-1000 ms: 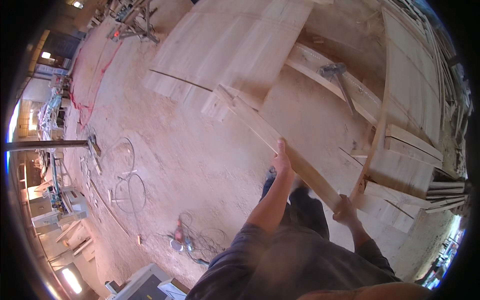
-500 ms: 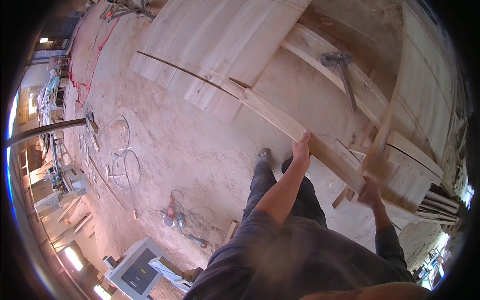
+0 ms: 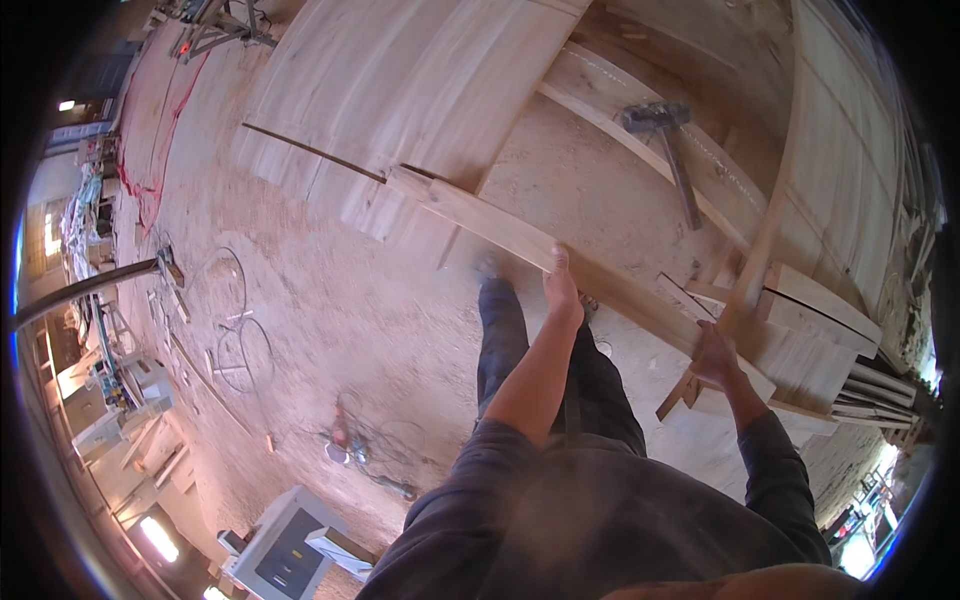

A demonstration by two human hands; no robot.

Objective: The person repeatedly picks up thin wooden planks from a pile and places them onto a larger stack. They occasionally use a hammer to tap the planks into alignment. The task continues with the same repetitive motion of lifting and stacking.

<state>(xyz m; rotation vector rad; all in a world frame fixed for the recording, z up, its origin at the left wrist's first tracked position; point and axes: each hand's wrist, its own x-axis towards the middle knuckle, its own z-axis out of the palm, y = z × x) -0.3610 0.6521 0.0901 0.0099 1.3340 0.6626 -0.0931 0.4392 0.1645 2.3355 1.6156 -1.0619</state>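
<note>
A long pale wooden board (image 3: 630,297) runs slantwise across in front of me, and both my hands are closed round it. My left hand (image 3: 563,287) grips it near the middle, thumb on top. Closer to its near right end, my right hand (image 3: 714,358) holds the edge; some of those fingers are hidden. The board's far left end lies over the edge of a large panel of joined planks (image 3: 420,90), beside a dark narrow gap in it. Whether the end touches the panel, I cannot tell.
A mallet with a dark head (image 3: 680,170) rests across a curved plank (image 3: 615,120). At right stand a tall wooden panel (image 3: 840,170) and short wood pieces (image 3: 800,355). A corded power tool (image 3: 345,440) lies on the dusty floor, with a grey machine (image 3: 285,550) nearby.
The board and both my hands have shifted left and slightly away from me, so its far end reaches further over the large panel. My left foot has stepped forward.
</note>
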